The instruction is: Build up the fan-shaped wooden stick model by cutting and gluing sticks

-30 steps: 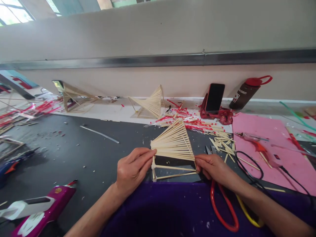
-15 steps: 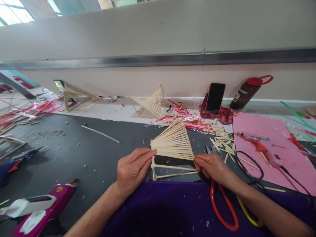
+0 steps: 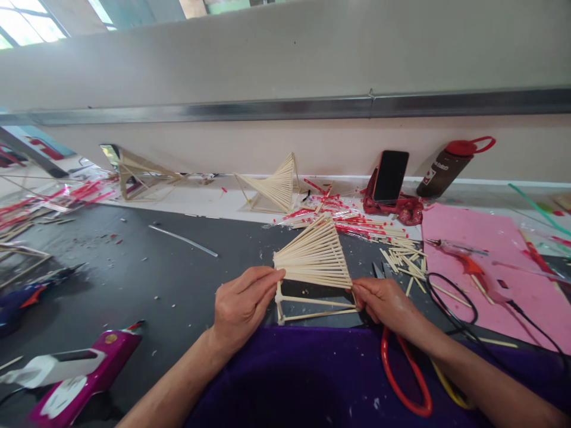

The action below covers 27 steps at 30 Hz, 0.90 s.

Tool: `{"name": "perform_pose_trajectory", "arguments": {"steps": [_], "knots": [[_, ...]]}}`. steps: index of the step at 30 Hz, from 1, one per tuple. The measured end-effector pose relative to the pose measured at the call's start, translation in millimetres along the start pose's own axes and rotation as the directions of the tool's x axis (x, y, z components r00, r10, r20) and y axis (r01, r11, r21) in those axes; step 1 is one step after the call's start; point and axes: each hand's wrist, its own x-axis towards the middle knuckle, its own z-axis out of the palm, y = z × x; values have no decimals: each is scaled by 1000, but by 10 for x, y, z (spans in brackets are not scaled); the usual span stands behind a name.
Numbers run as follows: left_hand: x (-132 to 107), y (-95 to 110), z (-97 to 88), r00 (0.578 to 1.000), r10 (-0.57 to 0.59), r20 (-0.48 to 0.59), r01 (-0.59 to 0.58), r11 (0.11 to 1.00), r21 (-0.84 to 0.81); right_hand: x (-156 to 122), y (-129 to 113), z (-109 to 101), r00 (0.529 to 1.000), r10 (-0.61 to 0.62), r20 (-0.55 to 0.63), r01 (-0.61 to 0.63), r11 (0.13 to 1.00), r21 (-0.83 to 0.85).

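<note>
A fan-shaped model of thin wooden sticks point(image 3: 314, 261) stands on the dark tabletop point(image 3: 134, 279) just in front of me. My left hand point(image 3: 241, 306) pinches its left corner, fingers pressed together on the sticks. At the lower right corner, my right hand point(image 3: 386, 300) grips the frame with closed fingers. Loose cut sticks point(image 3: 404, 258) lie just right of the model, and red-handled scissors point(image 3: 404, 371) rest under my right wrist.
Two other stick models point(image 3: 272, 187) point(image 3: 138, 175) stand by the wall. A phone point(image 3: 390, 175) leans beside a brown bottle point(image 3: 448, 163). A pink sheet point(image 3: 486, 264) carries a glue gun point(image 3: 466, 261) with a black cord. Another pink glue gun point(image 3: 75, 380) lies at lower left.
Nothing has visibly changed apart from a slight shift of the camera; both hands keep their hold on the stick model.
</note>
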Motion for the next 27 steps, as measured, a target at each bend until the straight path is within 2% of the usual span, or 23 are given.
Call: {"name": "perform_pose_trajectory", "arguments": {"steps": [4, 8, 17, 22, 27], "knots": [[1, 0, -3, 1000, -1, 4, 1, 1000, 4, 5, -25, 1, 1000, -18, -11, 17, 1000, -11], [11, -5, -15, 999, 25, 24, -25, 1000, 9, -6, -65, -28, 999, 29, 24, -30, 999, 26], [17, -20, -17, 998, 59, 1, -59, 998, 24, -31, -68, -74, 989, 124, 83, -145, 931, 335], [0, -30, -8, 999, 55, 1, -55, 998, 26, -9, -68, -31, 987, 136, 90, -158, 928, 336], [-5, -22, -11, 999, 47, 4, -47, 998, 41, -2, -46, -4, 994, 96, 61, -110, 949, 295]]}}
